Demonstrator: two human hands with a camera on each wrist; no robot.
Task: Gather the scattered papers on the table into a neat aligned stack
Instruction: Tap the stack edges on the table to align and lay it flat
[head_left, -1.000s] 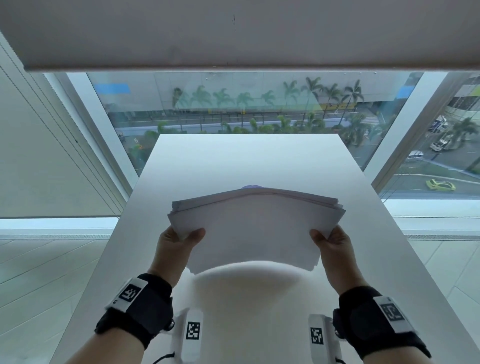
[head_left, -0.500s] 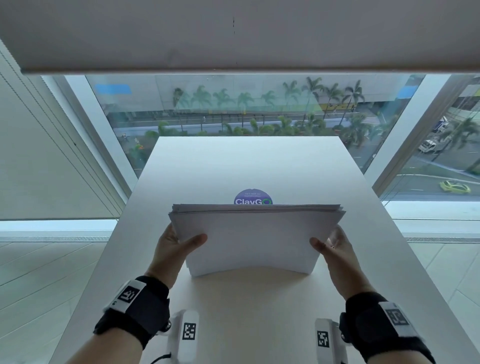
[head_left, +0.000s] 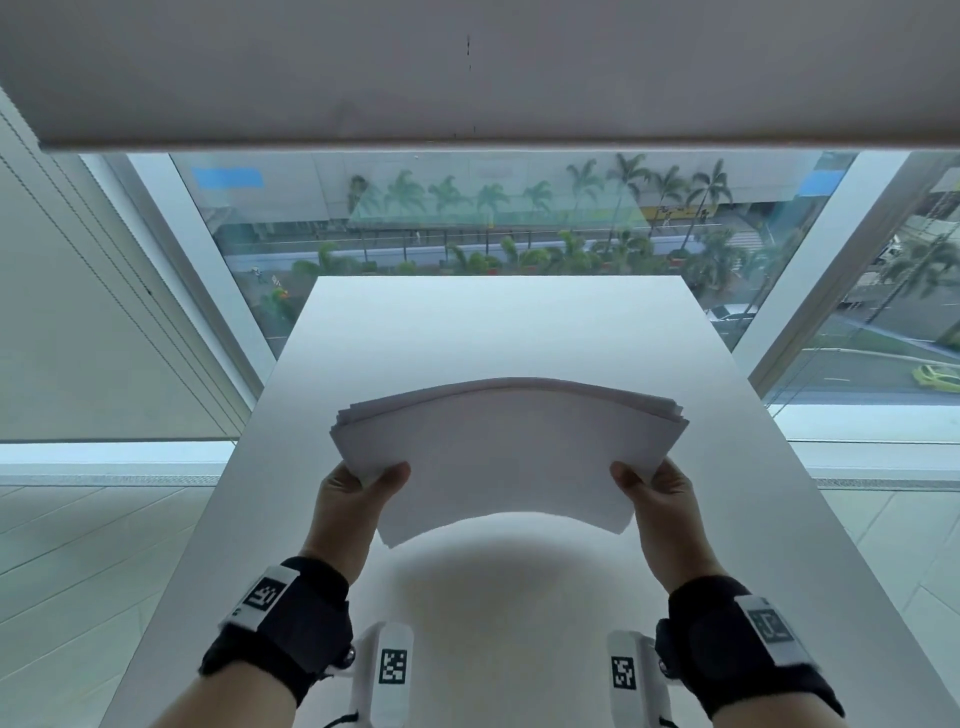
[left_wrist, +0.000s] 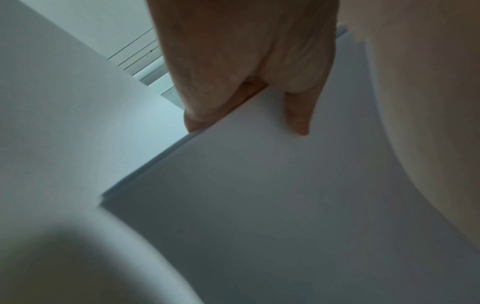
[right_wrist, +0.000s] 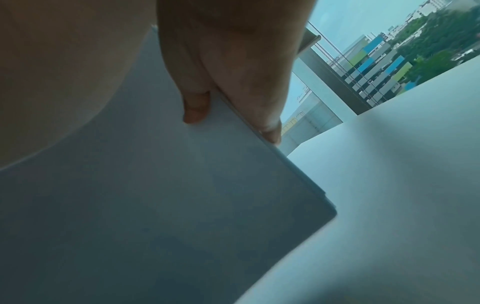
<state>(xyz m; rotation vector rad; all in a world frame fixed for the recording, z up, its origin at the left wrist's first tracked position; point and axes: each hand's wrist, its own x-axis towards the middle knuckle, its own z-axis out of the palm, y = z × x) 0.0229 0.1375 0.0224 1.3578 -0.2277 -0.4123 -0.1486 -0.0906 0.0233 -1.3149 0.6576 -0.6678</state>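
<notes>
— Above the white bench (head_left: 519, 332), by a window, the papers (head_left: 511, 457) hang in mid-air, gathered into one sheaf. How are they held?

— Left hand (head_left: 353, 499) and right hand (head_left: 657, 499) each pinch a side edge, thumb on top, fingers beneath. The sheaf bows upward in the middle.

— What has changed?

— Half a second ago the sheaf stood on its lower edge on the bench; now it is lifted clear, hiding the round sticker behind it. That looks like one beat of tapping the edges square.

— Is the stack neat?

— Not quite. Sheet corners fan out slightly at the upper left and right, so more tapping seems needed.
</notes>
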